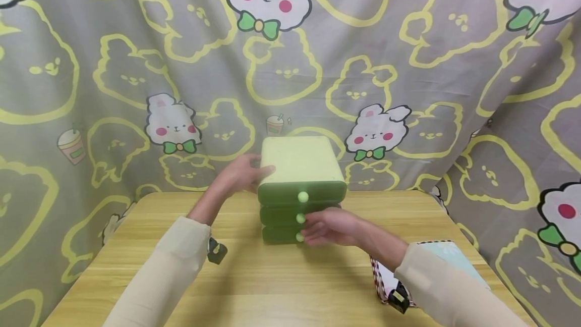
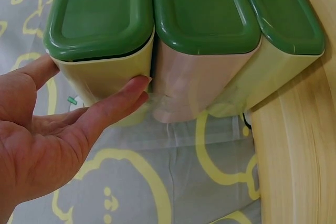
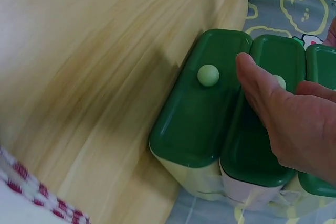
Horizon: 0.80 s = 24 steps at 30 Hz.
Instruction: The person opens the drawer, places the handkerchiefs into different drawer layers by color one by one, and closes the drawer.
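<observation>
Drawer unit (image 1: pixel 301 160): three tiers, green fronts, stands on the wooden table (image 1: pixel 254 286) near its far edge, between the two hands, which are well apart from each other. Left hand (image 1: pixel 245 173) is at the unit's left side, beside the top tier; fingers extended, touching the casing. Right hand (image 1: pixel 336 226) is in front of the lower tiers, fingers at the middle knob (image 1: pixel 300 218); cannot tell whether they pinch it. Bottom knob (image 3: pixel 208 75) shows uncovered in the right wrist view. Patterned curtain (image 1: pixel 290 79) hangs behind.
</observation>
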{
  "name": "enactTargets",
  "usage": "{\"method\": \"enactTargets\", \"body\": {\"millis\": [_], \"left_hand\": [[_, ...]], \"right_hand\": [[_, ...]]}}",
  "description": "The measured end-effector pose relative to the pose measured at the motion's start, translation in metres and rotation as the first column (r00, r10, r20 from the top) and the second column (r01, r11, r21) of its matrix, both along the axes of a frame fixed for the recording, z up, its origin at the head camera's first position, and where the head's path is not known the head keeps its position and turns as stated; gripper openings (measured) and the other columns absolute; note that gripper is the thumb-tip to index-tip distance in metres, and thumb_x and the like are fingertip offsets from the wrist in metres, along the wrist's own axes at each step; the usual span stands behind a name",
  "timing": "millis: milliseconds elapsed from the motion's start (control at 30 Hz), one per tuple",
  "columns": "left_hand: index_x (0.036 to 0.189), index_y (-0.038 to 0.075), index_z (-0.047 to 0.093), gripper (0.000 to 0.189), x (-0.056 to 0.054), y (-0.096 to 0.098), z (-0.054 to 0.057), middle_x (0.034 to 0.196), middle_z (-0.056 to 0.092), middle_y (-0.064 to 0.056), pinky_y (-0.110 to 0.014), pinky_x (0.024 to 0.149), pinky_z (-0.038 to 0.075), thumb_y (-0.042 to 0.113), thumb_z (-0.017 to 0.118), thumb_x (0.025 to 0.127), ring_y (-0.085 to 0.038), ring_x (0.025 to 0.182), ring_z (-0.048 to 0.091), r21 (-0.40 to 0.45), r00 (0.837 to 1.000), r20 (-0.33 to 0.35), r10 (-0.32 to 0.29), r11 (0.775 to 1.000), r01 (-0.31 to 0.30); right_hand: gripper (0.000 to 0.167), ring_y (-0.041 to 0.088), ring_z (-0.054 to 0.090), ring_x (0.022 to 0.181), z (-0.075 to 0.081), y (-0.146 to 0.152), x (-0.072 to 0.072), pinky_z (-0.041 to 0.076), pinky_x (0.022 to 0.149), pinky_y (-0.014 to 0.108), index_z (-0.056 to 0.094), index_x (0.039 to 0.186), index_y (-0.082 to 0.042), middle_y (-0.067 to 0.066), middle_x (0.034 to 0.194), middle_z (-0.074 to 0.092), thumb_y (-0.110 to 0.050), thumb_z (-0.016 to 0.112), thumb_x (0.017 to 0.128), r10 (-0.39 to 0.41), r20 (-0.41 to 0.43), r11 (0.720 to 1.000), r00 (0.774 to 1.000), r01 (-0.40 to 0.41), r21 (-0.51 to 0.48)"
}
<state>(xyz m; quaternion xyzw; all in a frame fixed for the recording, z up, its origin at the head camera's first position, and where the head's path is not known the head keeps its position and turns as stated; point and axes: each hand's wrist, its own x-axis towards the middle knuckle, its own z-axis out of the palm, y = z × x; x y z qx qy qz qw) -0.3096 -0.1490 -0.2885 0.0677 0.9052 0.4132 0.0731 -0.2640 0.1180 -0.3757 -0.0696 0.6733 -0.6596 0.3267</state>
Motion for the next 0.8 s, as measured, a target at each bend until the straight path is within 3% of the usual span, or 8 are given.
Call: {"method": "enactTargets", "body": {"millis": [267, 467, 800], "left_hand": [[0.159, 0.005, 0.029, 0.087, 0.0, 0.001, 0.0, 0.153, 0.046, -0.023, -0.051, 0.105, 0.05, 0.052, 0.066, 0.096, -0.026, 0.096, 0.072, -0.004, 1.0, 0.003, 0.001, 1.0, -0.001], [0.159, 0.006, 0.03, 0.086, 0.001, 0.0, -0.001, 0.154, 0.046, -0.022, -0.051, 0.106, 0.05, 0.053, 0.064, 0.096, -0.029, 0.106, 0.069, -0.027, 1.0, -0.003, 0.005, 1.0, -0.005], [0.159, 0.006, 0.03, 0.087, 0.0, 0.0, -0.001, 0.153, 0.048, -0.022, -0.05, 0.105, 0.051, 0.053, 0.065, 0.096, -0.026, 0.098, 0.072, -0.018, 1.0, 0.002, 0.007, 1.0, -0.007]], "right_hand": [[0.038, 0.055, 0.053, 0.128, -0.005, -0.011, -0.003, 0.052, 0.104, 0.051, 0.047, 0.132, 0.016, 0.045, 0.133, 0.05, -0.011, 0.047, 0.105, -0.103, 0.047, 0.992, 0.994, 0.106, -0.066], [0.038, 0.055, 0.052, 0.128, -0.008, -0.015, -0.003, 0.052, 0.104, 0.05, 0.046, 0.132, 0.017, 0.044, 0.13, 0.052, -0.009, 0.046, 0.105, -0.129, 0.054, 0.988, 0.99, 0.133, -0.076], [0.035, 0.052, 0.055, 0.127, -0.012, -0.02, -0.001, 0.054, 0.102, 0.045, 0.051, 0.124, 0.021, 0.045, 0.134, 0.051, -0.009, 0.045, 0.106, -0.196, 0.037, 0.976, 0.98, 0.198, -0.092]]}}
